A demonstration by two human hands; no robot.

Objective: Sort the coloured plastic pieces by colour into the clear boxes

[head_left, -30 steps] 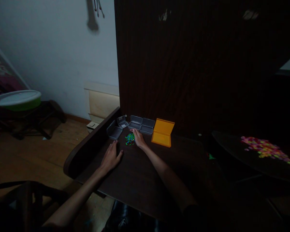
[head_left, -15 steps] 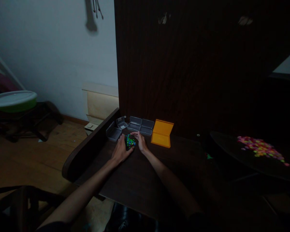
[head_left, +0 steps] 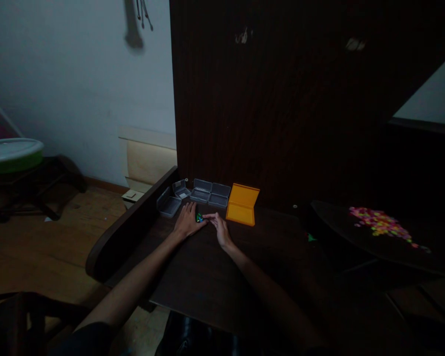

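Note:
A small heap of green and blue beads (head_left: 199,217) lies on the dark wooden tabletop (head_left: 200,267), partly covered by my hands. My left hand (head_left: 187,220) rests palm down at the left side of the heap, fingers stretched out and hiding some of it. On the other side, my right hand (head_left: 219,228) stands on its edge with its fingers extended toward the beads. An open orange case (head_left: 241,213) is just beyond my right hand. Behind my left hand sits an open clear plastic box (head_left: 169,206).
More clear boxes, a small one (head_left: 181,189) and a wider pair (head_left: 209,194), line the back by the dark panel (head_left: 282,109). A raised wooden edge (head_left: 133,222) bounds the left. Pink and yellow beads (head_left: 381,222) cover part of a surface at right.
My hands have drawn closer together around the beads, and less of the heap shows between them. The camera view has shifted slightly to the right.

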